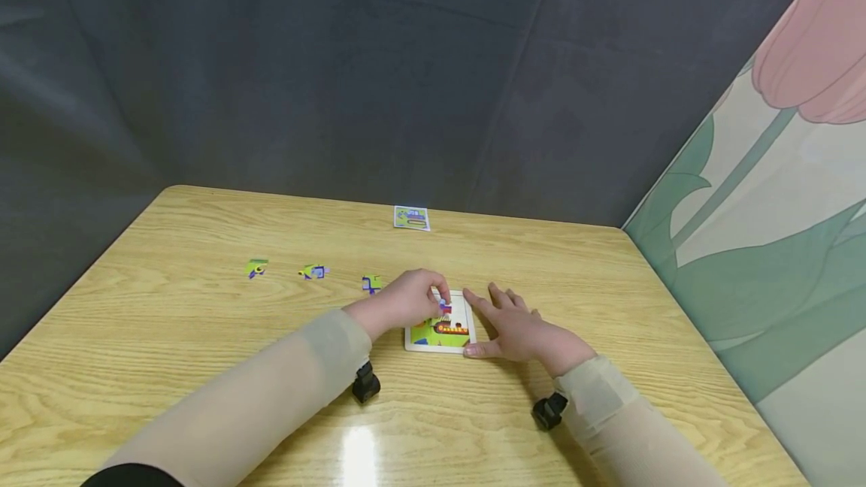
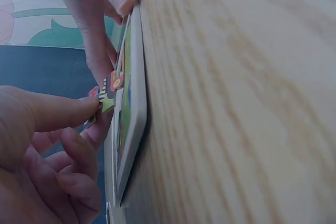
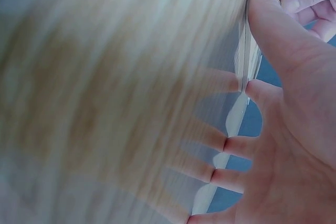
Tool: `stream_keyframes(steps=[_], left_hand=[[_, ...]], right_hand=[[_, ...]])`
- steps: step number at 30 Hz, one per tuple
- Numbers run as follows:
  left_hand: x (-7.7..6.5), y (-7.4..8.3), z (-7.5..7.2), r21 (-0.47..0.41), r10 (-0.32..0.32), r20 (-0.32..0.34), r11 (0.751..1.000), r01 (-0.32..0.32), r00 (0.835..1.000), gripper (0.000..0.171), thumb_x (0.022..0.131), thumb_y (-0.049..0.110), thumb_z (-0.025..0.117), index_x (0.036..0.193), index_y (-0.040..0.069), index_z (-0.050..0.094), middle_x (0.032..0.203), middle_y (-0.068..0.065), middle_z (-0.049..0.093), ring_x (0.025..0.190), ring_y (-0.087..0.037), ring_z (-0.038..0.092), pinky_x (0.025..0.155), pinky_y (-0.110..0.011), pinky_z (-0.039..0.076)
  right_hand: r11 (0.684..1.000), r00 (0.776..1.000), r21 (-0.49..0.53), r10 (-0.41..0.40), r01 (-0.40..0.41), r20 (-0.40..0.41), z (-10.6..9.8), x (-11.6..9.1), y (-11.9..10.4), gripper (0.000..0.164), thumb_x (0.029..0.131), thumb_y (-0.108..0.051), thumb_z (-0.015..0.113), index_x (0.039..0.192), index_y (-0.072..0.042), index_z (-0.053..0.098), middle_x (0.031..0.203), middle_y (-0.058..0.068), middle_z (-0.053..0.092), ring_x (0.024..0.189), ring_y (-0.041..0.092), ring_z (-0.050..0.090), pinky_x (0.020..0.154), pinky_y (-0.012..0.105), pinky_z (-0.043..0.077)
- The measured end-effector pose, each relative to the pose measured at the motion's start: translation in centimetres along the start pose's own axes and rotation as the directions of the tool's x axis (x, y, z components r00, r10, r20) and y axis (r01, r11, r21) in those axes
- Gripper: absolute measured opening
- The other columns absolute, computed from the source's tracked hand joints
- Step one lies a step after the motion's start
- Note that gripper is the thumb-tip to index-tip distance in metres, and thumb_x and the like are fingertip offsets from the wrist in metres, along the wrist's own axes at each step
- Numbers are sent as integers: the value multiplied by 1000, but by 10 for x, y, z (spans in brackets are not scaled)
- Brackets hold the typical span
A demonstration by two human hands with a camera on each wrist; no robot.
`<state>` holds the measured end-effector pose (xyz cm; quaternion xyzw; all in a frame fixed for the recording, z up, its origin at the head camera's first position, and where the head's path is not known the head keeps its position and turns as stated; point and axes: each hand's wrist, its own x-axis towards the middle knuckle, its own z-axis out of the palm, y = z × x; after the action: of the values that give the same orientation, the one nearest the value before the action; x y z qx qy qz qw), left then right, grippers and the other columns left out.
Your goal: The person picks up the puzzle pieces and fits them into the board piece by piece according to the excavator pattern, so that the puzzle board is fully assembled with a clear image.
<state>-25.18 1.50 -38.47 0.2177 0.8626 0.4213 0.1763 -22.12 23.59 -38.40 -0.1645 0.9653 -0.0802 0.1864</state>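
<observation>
Between thumb and fingers, my left hand [image 1: 410,299] pinches a small puzzle piece [image 2: 107,93] with red, green and striped printing. The piece is tilted over the puzzle board [image 1: 440,347], its lower edge right at the board's surface. This white-framed board lies flat on the table, its lower part filled with a green picture and a red-and-yellow track. My right hand [image 1: 517,329] is spread at the board's right side, thumb at the lower right corner and index finger at the upper right. In the right wrist view, the right fingertips [image 3: 236,145] rest on the table.
Left of the board lie three loose puzzle pieces: one near my left wrist [image 1: 370,283], one farther left [image 1: 314,272] and a green one [image 1: 256,268]. A small picture card [image 1: 411,218] lies at the table's back edge. A dark curtain [image 1: 352,74] hangs behind.
</observation>
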Motion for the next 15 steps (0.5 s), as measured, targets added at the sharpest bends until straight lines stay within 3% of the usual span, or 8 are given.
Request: stream_keyframes(steps=[7, 15], left_hand=[[1, -1, 0, 92, 12, -25, 996, -9, 1000, 13, 89, 2, 68, 96, 13, 65, 74, -3, 57, 58, -13, 53, 58, -28, 44], [3, 0, 4, 254, 38, -34, 967, -28, 999, 12, 88, 13, 74, 98, 13, 66, 80, 0, 56, 73, -16, 52, 68, -31, 44]], right_hand=[[1000, 1000, 0, 0, 0, 2, 0, -2, -1, 98, 81, -68, 62, 159, -29, 17, 161, 24, 8, 142, 51, 12, 97, 78, 19], [1000, 1000, 0, -7, 7, -2, 0, -1, -1, 98, 81, -67, 63, 159, -28, 18, 161, 24, 8, 142, 51, 13, 97, 78, 20]])
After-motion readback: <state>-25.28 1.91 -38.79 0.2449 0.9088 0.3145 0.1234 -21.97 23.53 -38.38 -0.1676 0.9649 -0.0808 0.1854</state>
